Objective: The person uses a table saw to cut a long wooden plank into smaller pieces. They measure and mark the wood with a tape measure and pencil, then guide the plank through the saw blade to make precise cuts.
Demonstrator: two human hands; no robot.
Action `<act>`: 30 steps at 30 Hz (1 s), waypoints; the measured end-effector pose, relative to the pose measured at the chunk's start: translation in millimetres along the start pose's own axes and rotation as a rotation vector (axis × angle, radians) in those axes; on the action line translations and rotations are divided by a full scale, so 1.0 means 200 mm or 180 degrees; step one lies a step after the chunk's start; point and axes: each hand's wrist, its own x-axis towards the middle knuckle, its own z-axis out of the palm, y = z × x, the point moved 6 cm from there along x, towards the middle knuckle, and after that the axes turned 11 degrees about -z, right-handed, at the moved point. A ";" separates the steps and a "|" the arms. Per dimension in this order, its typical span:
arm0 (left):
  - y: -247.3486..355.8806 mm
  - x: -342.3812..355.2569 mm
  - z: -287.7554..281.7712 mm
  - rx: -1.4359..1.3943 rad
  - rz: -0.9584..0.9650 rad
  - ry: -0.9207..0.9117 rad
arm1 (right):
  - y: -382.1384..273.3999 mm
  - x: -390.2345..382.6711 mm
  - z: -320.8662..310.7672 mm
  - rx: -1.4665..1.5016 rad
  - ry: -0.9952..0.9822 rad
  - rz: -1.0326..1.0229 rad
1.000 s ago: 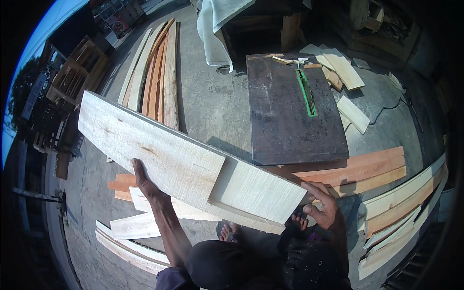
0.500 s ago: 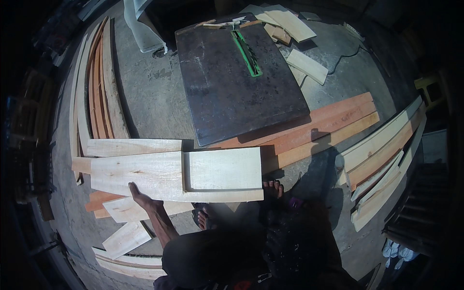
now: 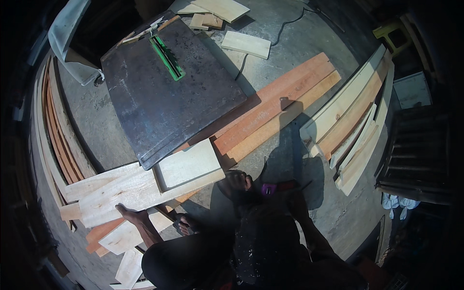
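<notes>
My left hand (image 3: 133,216) grips the lower edge of pale boards (image 3: 116,200), one layered over another with a recessed step at the right end, lying across the lower left corner of the dark metal saw table (image 3: 169,116) or just beside it. My right hand (image 3: 293,198) is low on the right in shadow, at a small purple-and-dark object (image 3: 268,189); its fingers are too dark to make out. My feet (image 3: 186,227) show beneath. The table has a green-rimmed blade slot (image 3: 166,58) with wood offcuts at its far edge.
Long orange planks (image 3: 290,92) lie right of the table. More long boards are stacked at right (image 3: 343,116) and left (image 3: 67,135). Loose pieces (image 3: 241,43) and a black cord lie behind. A white sheet (image 3: 67,38) hangs at top left; a dark slatted structure (image 3: 411,154) stands at right.
The view has swung rightward. The boards have gone from raised and slanting down rightward to lower, tilted up toward the table. My right hand has left their end and moved down to the purple object.
</notes>
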 end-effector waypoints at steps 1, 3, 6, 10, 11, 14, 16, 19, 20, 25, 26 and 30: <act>0.00 0.00 0.00 0.0054 0.0018 0.0043 | 0.00 0.01 -0.03 0.0017 -0.0058 -0.0027; -0.02 0.00 0.01 0.0146 0.0032 -0.0051 | 0.00 0.03 -0.09 0.0031 -0.0014 -0.0137; -0.01 -0.02 0.01 0.0188 0.0069 0.0037 | -0.02 0.09 -0.21 -0.0132 0.0375 -0.0407; -0.01 -0.07 0.02 0.0208 0.0068 -0.0108 | -0.11 0.26 -0.32 -0.0396 -0.0119 -0.0809; -0.02 -0.08 0.01 0.0242 0.0065 -0.0167 | -0.15 0.31 -0.36 -0.0466 -0.0348 -0.0731; -0.07 -0.12 -0.01 0.0243 0.0088 -0.0249 | -0.40 0.55 -0.54 -0.0478 -0.0136 -0.0843; -0.08 -0.15 -0.05 0.0321 0.0301 0.0052 | -0.63 0.71 -0.68 0.0275 0.0189 -0.0700; -0.11 -0.17 -0.05 0.0362 0.0212 -0.0053 | -1.15 0.97 -0.73 0.1331 0.0621 -0.1237; -0.11 -0.18 -0.06 0.0342 0.0152 -0.0045 | -1.31 1.02 -0.68 0.1874 0.0306 -0.1091; -0.11 -0.19 -0.05 0.0344 0.0142 0.0209 | -2.07 1.27 -0.42 0.1846 -0.0189 -0.2792; -0.11 -0.20 -0.05 0.0369 0.0230 0.0186 | -2.14 1.30 -0.36 0.1777 -0.0213 -0.2846; -0.11 -0.20 -0.07 0.0244 0.0234 0.0375 | -2.25 1.33 -0.21 0.1554 -0.0141 -0.3044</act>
